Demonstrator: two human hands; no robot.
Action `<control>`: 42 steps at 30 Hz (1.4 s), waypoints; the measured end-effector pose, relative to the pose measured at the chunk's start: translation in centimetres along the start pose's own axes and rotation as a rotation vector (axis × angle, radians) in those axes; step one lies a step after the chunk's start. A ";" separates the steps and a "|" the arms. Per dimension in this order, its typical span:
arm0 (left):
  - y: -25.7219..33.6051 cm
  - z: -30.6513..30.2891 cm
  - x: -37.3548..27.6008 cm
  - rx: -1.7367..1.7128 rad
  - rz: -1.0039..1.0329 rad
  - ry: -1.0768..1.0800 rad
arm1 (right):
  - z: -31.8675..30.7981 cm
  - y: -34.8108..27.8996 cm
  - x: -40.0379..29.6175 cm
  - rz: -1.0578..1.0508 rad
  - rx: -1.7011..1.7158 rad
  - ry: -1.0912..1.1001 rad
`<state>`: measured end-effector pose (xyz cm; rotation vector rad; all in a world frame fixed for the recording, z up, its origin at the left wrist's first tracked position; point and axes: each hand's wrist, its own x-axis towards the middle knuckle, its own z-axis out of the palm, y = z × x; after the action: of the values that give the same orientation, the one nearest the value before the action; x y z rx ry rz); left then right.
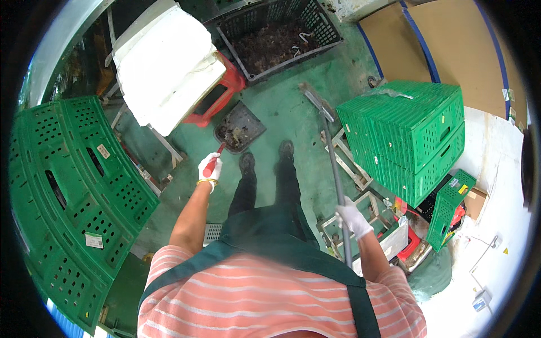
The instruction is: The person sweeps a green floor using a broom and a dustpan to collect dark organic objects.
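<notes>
My left hand, in a white glove, is closed around the red handle of a dark dustpan, which holds dirt and scraps and lies on the green floor just beyond my feet. My gloved right hand grips the grey pole of a broom. The broom's head is on the floor, ahead and to the right of the dustpan, apart from it.
A black crate of dark debris stands ahead. White foam blocks rest on a red plastic stool. Green crates rise at left, and folded green crates are stacked at right near metal frames.
</notes>
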<state>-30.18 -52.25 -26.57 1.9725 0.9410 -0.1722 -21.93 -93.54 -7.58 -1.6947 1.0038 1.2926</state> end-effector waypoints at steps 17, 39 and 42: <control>-6.2 -0.6 -1.5 -0.292 -0.244 0.139 | 2.9 1.3 -6.9 -0.050 -0.211 -0.215; -4.8 -0.4 -0.7 -0.138 -0.113 0.227 | 3.4 0.1 -3.3 -0.053 -0.184 -0.152; -4.5 -0.8 -0.5 -0.126 -0.106 0.192 | 4.5 -1.5 0.7 0.007 -0.165 -0.116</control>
<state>-33.76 -50.59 -29.00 1.8479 1.1533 0.0179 -22.12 -88.93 -8.99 -1.7173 0.8563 1.4949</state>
